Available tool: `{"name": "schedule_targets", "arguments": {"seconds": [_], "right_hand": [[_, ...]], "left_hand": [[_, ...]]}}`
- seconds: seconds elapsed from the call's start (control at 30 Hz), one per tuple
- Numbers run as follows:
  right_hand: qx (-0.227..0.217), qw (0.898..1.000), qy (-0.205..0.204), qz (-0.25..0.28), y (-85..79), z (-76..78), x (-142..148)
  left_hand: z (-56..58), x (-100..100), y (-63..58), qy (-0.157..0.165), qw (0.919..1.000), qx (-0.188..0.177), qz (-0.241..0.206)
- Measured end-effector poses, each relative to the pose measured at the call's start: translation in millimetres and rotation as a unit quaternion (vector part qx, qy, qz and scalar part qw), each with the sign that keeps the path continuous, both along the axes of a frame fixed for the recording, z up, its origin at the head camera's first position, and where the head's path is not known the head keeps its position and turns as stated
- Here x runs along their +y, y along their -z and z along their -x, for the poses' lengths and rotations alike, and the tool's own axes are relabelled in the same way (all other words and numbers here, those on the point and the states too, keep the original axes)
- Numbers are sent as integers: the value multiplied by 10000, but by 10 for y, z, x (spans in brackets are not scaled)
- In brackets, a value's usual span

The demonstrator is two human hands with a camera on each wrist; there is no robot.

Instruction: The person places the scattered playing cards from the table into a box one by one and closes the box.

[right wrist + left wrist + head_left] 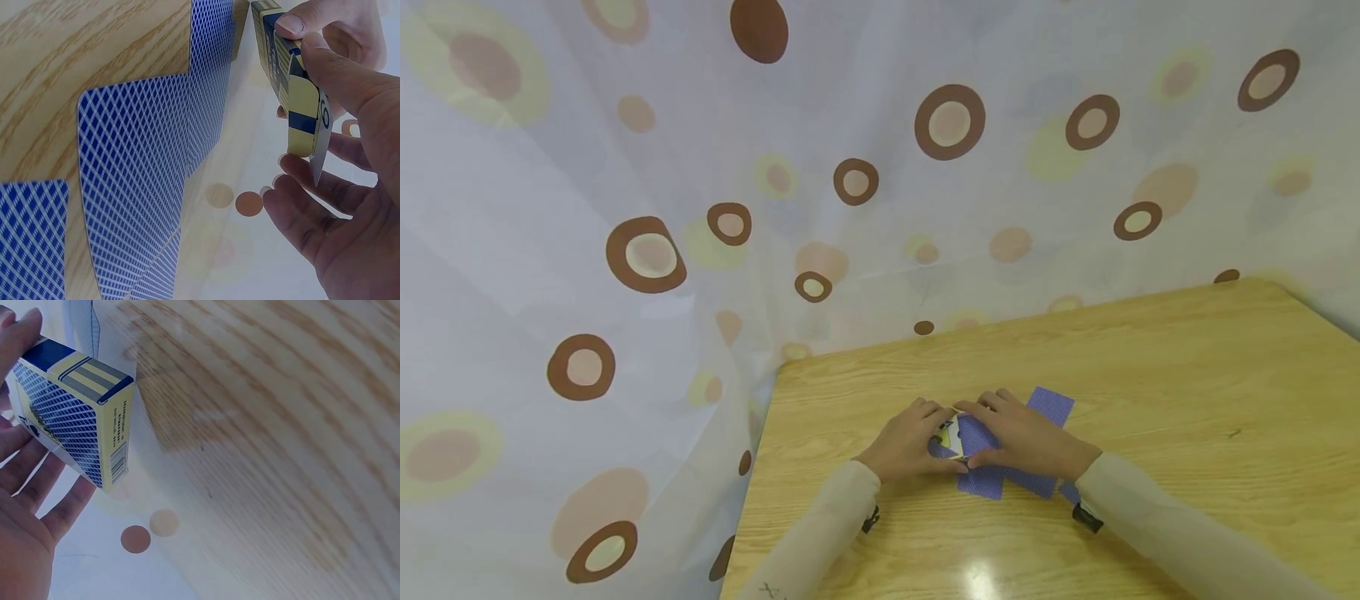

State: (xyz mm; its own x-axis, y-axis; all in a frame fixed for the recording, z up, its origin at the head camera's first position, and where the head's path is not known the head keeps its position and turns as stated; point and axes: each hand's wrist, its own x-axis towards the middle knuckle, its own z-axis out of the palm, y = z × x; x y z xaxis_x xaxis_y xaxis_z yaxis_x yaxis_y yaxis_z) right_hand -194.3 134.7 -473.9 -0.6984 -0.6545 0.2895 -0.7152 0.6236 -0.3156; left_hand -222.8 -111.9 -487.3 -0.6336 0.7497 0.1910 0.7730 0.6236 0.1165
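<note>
My left hand [904, 446] grips a blue and cream playing-card box [65, 419], its thumb on one edge and fingers round the other. A lattice pattern covers the broad face, and a barcode shows on a narrow side. Against the box's near end, my right hand [1033, 437] pinches a white playing card [322, 140] marked with a 6 or 9. A cream flap with a blue band [303, 122] stands beside that card. How far the card goes into the box is hidden. Face-down blue cards [134, 162] lie on the table beside the right hand.
The wooden table [1187, 400] reaches away to the right. A white curtain with brown and yellow circles [880, 100] hangs along its back and left edges. One more face-down card [1051, 405] lies beyond the right hand.
</note>
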Motion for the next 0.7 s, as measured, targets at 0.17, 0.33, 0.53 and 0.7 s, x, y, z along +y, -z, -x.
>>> {"name": "schedule_targets", "arguments": {"seconds": [0.17,0.33,0.53,0.7], "right_hand": [[132,9999,11,-10,-11,-12,-5],[175,9998,19,-44,-21,-22,6],[18,9999,101,-44,-19,-13,55],[-94,9997,201,-52,-17,-6,115]], "left_hand": [[-1,1,-9,-24,10000,-9,36],[-21,9,-37,-18,10000,-74,21],[-29,17,-42,-57,10000,-34,16],[-19,17,-37,-99,9999,-14,-107]]}}
